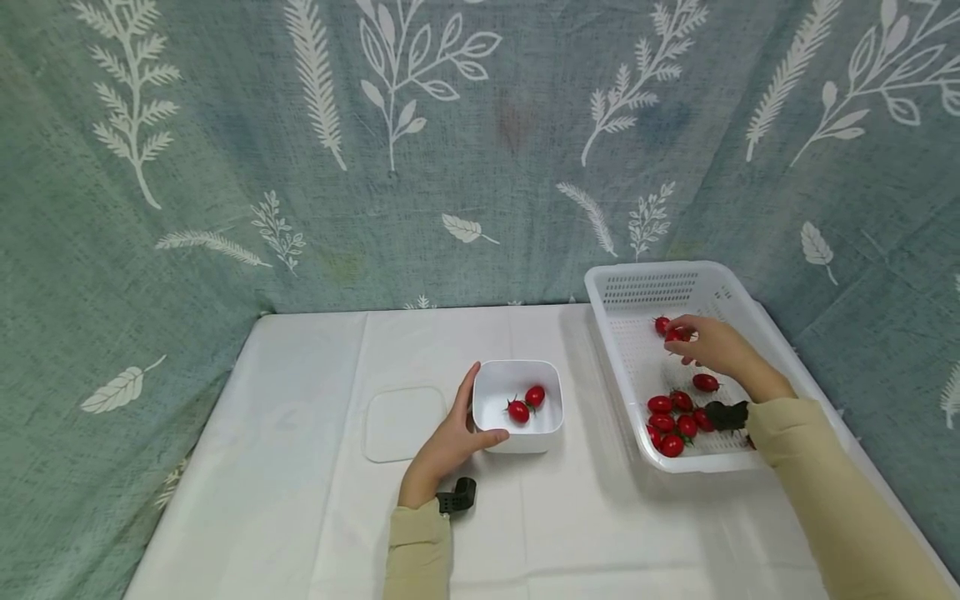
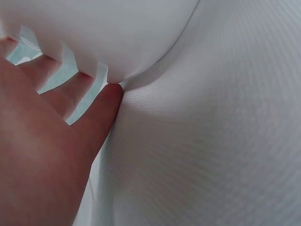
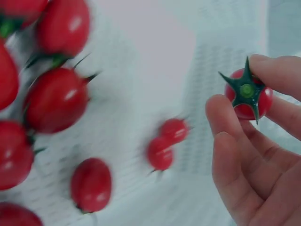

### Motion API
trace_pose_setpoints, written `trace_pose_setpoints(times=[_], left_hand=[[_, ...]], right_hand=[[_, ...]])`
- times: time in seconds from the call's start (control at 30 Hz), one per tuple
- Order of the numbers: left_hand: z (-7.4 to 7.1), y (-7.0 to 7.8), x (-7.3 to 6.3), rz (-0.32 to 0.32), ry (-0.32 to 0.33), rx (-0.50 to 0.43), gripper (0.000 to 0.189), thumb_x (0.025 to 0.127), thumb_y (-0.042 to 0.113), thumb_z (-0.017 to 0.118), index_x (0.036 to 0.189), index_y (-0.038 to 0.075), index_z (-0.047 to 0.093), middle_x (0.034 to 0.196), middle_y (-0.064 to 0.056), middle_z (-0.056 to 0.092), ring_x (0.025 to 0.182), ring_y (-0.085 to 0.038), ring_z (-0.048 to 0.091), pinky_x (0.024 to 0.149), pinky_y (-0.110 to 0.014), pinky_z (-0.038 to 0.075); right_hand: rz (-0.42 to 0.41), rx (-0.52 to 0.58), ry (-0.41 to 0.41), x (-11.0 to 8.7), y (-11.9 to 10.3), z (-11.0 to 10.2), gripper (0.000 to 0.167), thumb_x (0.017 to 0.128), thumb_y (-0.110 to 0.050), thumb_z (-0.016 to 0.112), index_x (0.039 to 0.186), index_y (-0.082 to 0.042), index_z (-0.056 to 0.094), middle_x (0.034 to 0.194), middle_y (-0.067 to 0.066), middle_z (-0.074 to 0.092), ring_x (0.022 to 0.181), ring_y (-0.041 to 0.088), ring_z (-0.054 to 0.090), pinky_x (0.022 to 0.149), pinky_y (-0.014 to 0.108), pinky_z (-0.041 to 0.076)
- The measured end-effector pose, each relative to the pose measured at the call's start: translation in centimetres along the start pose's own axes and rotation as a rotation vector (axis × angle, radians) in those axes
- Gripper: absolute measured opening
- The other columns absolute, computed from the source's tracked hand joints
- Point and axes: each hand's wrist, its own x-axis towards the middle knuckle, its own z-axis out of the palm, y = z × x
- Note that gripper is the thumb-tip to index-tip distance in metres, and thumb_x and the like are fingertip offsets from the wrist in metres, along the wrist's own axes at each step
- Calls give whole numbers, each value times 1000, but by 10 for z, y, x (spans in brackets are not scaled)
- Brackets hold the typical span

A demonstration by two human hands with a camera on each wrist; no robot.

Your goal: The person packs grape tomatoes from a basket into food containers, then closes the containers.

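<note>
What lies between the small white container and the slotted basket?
Only bare white table covering separates the small white container from the slotted basket; the head view shows this stretch.

From my end I've got a white table (image 1: 262, 500), its surface kinda creased. Sitting right on it: a small white square box (image 1: 517, 446), upright and open-topped, around the middle. A flat see-through square lid (image 1: 403, 423) lies just left of that, not touching. Over to my right there's a big white perforated basket (image 1: 705, 462), well apart from the lid.
</note>
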Motion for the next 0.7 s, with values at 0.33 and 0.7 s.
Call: trace_pose_setpoints(times=[0.33, 0.7], left_hand=[[-1, -4, -2, 5, -6, -6, 103, 74, 20, 74, 143, 30, -1, 148, 2, 7, 133, -25, 15, 105, -45, 13], [1, -7, -2, 19, -11, -24, 103, 73, 18, 74, 143, 29, -1, 148, 0, 7, 132, -27, 14, 104, -47, 14]], right_hand=[[-154, 99, 180, -29, -38, -5, 51, 84, -42, 57, 125, -12, 50, 106, 9, 59, 85, 21, 58, 70, 39, 48], [-333, 172, 359, -57, -81, 15, 41, 82, -19, 66, 121, -13, 54, 109, 4, 54, 86, 19, 58, 73, 39, 49]])
